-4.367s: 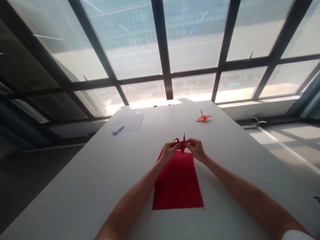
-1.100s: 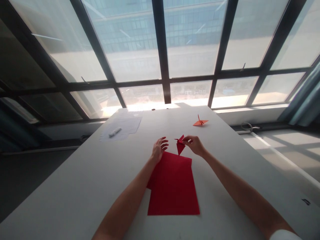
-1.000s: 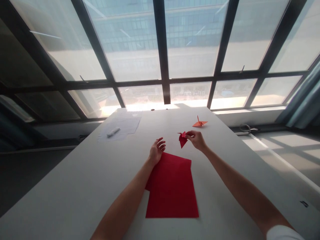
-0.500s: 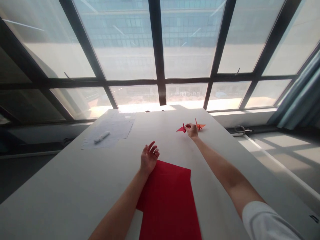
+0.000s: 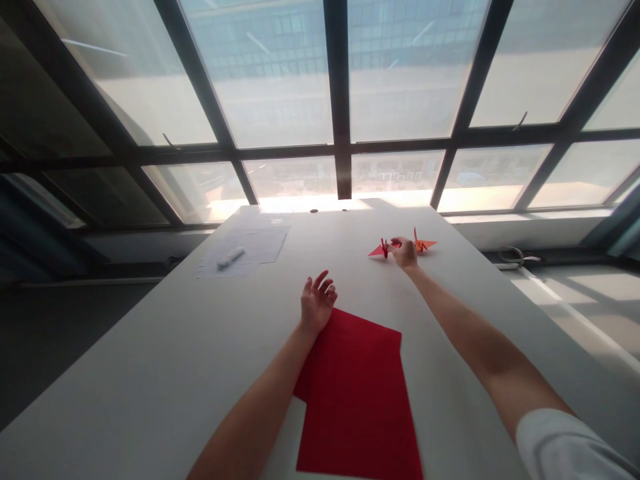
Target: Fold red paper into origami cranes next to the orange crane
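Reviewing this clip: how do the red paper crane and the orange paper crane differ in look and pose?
Colour: the red crane is deep red to pinkish, the orange crane bright orange.
Placement: the red crane is left of the right hand, by its fingertips; the orange crane is on the hand's other side.
Visible wing: the red crane's points left, the orange crane's right.
Both are folded paper, each partly hidden.

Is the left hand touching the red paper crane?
Apart: the head view shows white tabletop between the left hand and the red paper crane.
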Action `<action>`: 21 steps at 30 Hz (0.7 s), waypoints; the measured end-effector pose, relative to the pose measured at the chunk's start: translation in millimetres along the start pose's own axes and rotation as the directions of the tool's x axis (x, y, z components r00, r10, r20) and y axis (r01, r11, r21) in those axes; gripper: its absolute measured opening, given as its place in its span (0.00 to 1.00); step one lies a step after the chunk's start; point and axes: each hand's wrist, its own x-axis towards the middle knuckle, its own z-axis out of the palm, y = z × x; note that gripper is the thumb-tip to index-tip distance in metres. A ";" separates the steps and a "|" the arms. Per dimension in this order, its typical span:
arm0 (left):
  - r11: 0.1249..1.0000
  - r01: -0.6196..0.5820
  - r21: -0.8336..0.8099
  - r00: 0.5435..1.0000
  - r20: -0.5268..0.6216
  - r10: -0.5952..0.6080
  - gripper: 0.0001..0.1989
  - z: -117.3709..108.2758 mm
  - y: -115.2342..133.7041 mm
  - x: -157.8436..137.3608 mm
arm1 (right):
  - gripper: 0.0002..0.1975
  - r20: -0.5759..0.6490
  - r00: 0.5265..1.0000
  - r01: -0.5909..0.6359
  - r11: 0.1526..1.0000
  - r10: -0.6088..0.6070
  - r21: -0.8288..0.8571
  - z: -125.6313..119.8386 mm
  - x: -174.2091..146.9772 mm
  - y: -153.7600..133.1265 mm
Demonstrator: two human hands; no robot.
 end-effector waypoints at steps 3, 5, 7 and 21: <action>1.000 0.000 -0.012 1.000 0.001 0.000 0.20 0.4 0.8 0.5 | 0.15 -0.029 0.999 0.023 0.999 -0.022 0.023 -14.2 -1.2 -2.5; 1.000 -0.006 -0.019 1.000 -0.006 0.006 0.20 0.9 1.6 0.6 | 0.15 -0.063 0.998 0.029 0.999 -0.027 0.036 -24.7 -3.6 -6.1; 1.000 -0.011 -0.027 1.000 -0.007 0.011 0.19 0.9 2.0 0.6 | 0.15 -0.109 0.994 0.026 0.998 -0.020 0.049 -34.7 -7.3 -12.1; 0.801 -0.132 0.585 0.970 0.244 -0.019 0.13 38.1 16.1 -14.6 | 0.27 -0.094 0.811 0.520 0.637 -0.578 0.569 -221.1 -226.5 -273.3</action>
